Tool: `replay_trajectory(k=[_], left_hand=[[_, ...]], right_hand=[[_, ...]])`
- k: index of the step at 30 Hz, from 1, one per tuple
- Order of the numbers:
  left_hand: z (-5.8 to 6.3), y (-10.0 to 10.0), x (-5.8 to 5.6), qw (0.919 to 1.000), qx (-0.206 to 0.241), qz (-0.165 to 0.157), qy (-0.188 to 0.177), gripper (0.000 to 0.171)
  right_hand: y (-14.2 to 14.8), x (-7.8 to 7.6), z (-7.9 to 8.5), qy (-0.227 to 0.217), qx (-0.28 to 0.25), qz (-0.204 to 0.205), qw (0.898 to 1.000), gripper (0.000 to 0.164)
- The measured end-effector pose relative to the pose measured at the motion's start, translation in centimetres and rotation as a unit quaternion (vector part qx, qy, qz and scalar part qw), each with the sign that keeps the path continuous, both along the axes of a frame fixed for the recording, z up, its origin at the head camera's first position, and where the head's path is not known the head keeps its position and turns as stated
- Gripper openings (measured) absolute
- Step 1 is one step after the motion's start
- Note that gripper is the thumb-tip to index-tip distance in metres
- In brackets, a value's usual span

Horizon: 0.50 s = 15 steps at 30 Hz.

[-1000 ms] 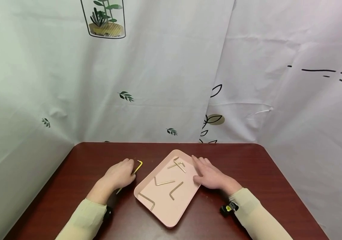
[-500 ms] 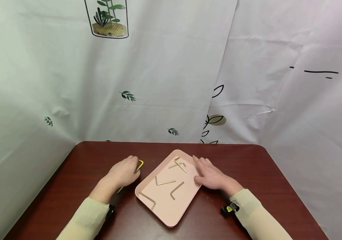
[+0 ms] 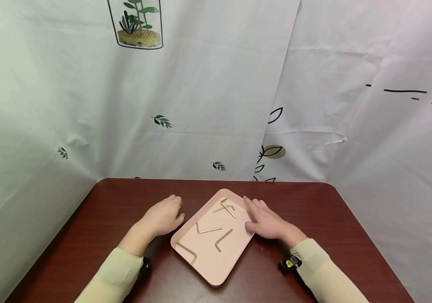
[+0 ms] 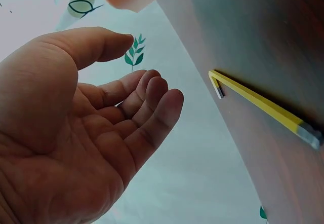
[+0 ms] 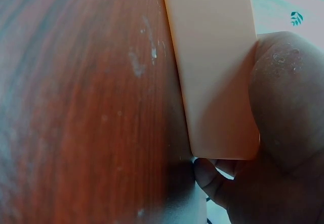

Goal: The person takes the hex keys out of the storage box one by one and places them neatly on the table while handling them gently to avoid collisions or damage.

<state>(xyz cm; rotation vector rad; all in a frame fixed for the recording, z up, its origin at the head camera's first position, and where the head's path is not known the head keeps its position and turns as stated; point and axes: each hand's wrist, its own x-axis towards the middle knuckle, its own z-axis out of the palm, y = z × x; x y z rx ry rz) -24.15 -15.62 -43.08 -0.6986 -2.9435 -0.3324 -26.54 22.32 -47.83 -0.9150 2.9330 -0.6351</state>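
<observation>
My left hand point(image 3: 163, 216) hovers over the table left of the tray, fingers loosely bent, with nothing between thumb and fingertips in the left wrist view. Below it a yellow hex key point(image 4: 258, 100) with bare metal ends lies on the table, mostly hidden by the hand in the head view. My right hand point(image 3: 267, 221) holds the pink tray point(image 3: 216, 281) at its right corner, thumb over the rim and fingers round the far side. Inside the tray lie several brass-coloured hex keys, among them one at the left point(image 3: 187, 251) and a crossed pair point(image 3: 228, 208) at the far end.
The dark red wooden table point(image 3: 276, 277) has rounded far corners. A white printed cloth point(image 3: 201, 105) hangs behind it and along both sides. Black wrist devices point(image 3: 289, 264) are strapped at the sleeves.
My left hand has moved right and away from me, leaving the yellow hex key on the table and covering nearly all of it in the head view. The right hand and tray stay put.
</observation>
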Motion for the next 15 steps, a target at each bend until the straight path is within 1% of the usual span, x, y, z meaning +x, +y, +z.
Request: replay_trajectory(k=[3,9,15], left_hand=[[0.1,0.4,-0.1,0.9999,-0.001,-0.007,0.009,0.019],[0.4,1.4,0.0,0.9997,0.016,-0.015,0.006,0.012],[0.8,2.3,0.3,0.9992,0.026,-0.027,0.016,0.014]], right_hand=[[0.0,0.0,-0.1,0.001,-0.001,0.000,1.000,0.089],[0.0,0.0,-0.1,0.002,0.000,0.000,1.000,0.088],[0.0,0.0,0.0,0.002,-0.001,-0.002,1.000,0.088]])
